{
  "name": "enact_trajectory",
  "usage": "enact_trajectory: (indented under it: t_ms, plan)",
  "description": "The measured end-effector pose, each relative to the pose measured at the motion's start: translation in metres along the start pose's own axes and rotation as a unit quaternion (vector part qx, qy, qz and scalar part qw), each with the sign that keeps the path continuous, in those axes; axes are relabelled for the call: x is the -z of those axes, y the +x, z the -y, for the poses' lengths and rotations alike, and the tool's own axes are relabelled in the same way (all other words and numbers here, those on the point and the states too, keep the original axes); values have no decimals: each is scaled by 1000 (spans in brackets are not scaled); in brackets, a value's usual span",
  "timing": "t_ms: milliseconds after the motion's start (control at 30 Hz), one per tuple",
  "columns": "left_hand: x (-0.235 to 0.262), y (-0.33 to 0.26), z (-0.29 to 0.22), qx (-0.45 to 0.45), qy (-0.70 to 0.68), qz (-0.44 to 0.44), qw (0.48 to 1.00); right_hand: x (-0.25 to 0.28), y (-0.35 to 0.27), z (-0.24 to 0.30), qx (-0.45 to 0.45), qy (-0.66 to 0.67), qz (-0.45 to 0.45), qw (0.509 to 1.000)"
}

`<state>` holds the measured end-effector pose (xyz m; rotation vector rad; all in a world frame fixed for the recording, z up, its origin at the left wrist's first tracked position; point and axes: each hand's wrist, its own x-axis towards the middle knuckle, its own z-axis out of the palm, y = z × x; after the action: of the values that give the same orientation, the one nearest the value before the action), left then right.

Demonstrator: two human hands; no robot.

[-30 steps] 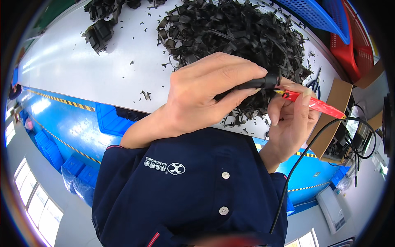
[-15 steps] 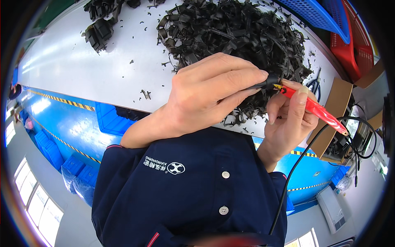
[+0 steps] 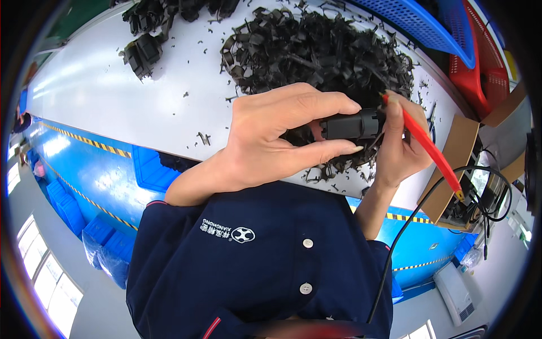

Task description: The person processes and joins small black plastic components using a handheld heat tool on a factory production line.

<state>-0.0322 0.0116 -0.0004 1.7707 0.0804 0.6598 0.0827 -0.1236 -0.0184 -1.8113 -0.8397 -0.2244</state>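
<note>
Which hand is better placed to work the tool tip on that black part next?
Probably the right hand: it holds the red-handled tool with its tip at the end of the black plastic part. The left hand is busy pinching that part steady.

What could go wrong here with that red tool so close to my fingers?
The red tool works on the small black part pinched in your left hand; a slip might jab those fingertips. Its black cable trails off the table edge and might snag. Trimmings could scatter onto the black scrap pile.
</note>
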Motion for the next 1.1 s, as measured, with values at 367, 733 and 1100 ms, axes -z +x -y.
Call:
enact_trajectory:
  t_ms: [367, 733, 1100]
  plan:
    - [2, 64, 1, -52, 88, 69, 992, 7, -5, -6, 46, 3, -51, 998]
    - [-35, 168, -11, -168, 264, 133, 941, 14, -8, -22, -32, 87, -239, 966]
    - [1, 44, 30, -56, 282, 145, 947, 15, 0, -25, -94, 209, -225, 947]
